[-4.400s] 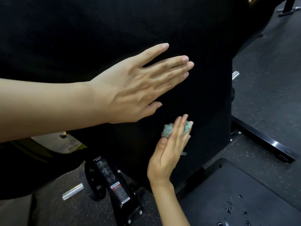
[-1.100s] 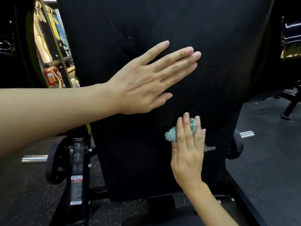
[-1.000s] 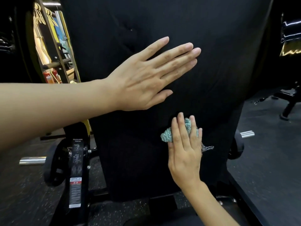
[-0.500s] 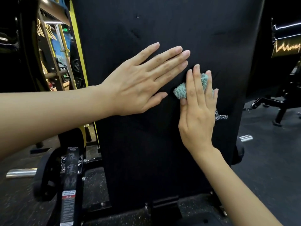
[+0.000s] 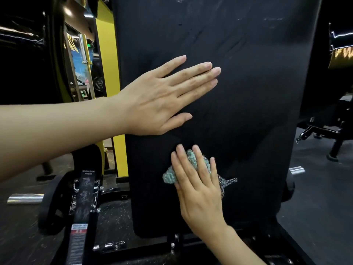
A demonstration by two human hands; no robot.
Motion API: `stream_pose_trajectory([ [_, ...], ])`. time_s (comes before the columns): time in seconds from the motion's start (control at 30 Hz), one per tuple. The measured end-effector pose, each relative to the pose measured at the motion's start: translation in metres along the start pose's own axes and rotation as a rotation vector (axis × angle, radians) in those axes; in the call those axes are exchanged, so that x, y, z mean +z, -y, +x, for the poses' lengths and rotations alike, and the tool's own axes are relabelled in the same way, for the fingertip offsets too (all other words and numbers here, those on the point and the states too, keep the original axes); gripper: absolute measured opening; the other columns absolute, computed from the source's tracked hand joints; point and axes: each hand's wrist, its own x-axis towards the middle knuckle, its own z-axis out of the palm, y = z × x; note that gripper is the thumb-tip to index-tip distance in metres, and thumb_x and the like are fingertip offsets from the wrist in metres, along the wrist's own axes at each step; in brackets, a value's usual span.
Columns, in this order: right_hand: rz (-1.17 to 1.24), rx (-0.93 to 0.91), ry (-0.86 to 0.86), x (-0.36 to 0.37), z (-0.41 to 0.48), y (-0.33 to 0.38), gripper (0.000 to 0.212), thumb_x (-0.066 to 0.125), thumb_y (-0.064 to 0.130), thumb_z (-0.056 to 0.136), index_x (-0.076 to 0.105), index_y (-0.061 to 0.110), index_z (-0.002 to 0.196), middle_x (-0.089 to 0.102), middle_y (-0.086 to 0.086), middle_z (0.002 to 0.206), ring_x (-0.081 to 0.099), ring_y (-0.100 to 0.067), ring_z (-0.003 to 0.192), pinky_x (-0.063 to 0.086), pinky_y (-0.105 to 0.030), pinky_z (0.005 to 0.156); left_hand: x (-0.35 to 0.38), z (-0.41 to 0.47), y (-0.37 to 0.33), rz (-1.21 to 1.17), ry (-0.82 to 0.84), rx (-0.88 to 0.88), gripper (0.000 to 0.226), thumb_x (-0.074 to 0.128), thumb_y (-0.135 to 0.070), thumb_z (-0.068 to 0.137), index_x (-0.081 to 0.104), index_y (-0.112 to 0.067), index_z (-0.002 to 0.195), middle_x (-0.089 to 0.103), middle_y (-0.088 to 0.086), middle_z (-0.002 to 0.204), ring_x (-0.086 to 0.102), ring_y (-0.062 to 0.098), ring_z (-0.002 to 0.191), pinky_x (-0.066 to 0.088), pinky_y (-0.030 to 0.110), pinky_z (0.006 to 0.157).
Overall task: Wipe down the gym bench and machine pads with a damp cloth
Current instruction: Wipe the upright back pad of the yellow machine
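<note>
A tall black back pad (image 5: 248,88) of a shoulder press machine fills the middle of the view, standing nearly upright. My left hand (image 5: 164,100) lies flat on the pad, fingers stretched out toward the right, holding nothing. Below it, my right hand (image 5: 198,190) presses a bunched teal knitted cloth (image 5: 171,175) against the lower part of the pad. A grey mesh corner of the cloth sticks out to the right of my fingers. Faint pale streaks mark the pad's upper part.
A black frame post with a "SHOULDER PRESS" label (image 5: 82,203) stands at lower left beside a chrome peg (image 5: 24,198). A yellow upright (image 5: 107,54) rises behind the pad's left edge. Another chrome peg (image 5: 297,170) and a black bench base (image 5: 324,131) are at right on dark rubber floor.
My right hand has slid the cloth down from beside my left fingertips to the lower middle of the pad. My left hand stays flat on the pad.
</note>
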Motion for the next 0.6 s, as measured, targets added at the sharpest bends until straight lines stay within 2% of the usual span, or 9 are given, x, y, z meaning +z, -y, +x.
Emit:
stream_pose_trajectory([
  [0.13,0.006,0.005,-0.008,0.002,0.001,-0.001,0.055,0.038,0.018,0.101,0.024,0.021,0.154,0.018,0.008,0.162,0.012,-0.019,0.152,0.007,-0.043,0.123,0.001,-0.014,-0.006,0.005,0.010,-0.005,0.066,0.021,-0.042,0.104,0.009,-0.008,0.159,0.004,0.010,0.167,0.003,0.023,0.154,0.007,0.047,0.125],
  [0.37,0.055,0.108,-0.090,-0.007,0.046,-0.008,0.051,0.033,0.020,0.104,0.025,0.019,0.155,0.017,0.006,0.162,0.007,-0.019,0.153,0.001,-0.043,0.122,0.001,-0.024,-0.004,-0.007,0.009,-0.010,0.064,0.021,-0.040,0.105,0.011,-0.008,0.159,0.007,0.009,0.167,0.005,0.022,0.154,0.007,0.047,0.125],
  [0.6,0.022,0.080,-0.138,-0.010,0.054,-0.012,0.051,0.034,0.019,0.103,0.032,0.013,0.153,0.025,-0.002,0.162,0.010,-0.024,0.153,0.003,-0.044,0.123,-0.011,-0.019,0.020,-0.030,0.092,0.133,0.059,0.018,-0.037,0.106,0.011,-0.013,0.160,0.007,0.003,0.167,0.004,0.018,0.154,0.007,0.045,0.125],
])
